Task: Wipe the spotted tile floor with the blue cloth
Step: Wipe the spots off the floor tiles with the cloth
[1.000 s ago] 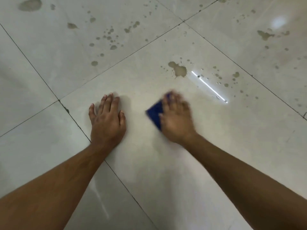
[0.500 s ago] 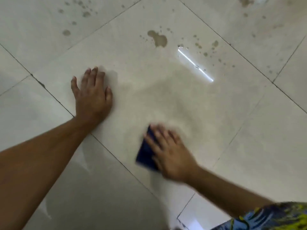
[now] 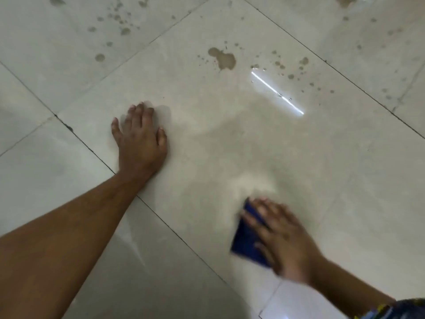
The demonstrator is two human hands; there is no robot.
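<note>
On the tile floor (image 3: 230, 146), the right hand (image 3: 282, 240) presses the blue cloth (image 3: 247, 238) flat under spread, fairly straight fingers, blurred. Well apart, the left hand (image 3: 140, 141) rests palm-down, fingers straight. Brown spots (image 3: 223, 58) lie beyond both hands, beside a bright light streak (image 3: 277, 93).

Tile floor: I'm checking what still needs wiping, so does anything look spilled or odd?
Yes. A brown splotch and scattered droplets stain the tile beyond both hands, untouched; the blue cloth under the right hand is nearer.
</note>
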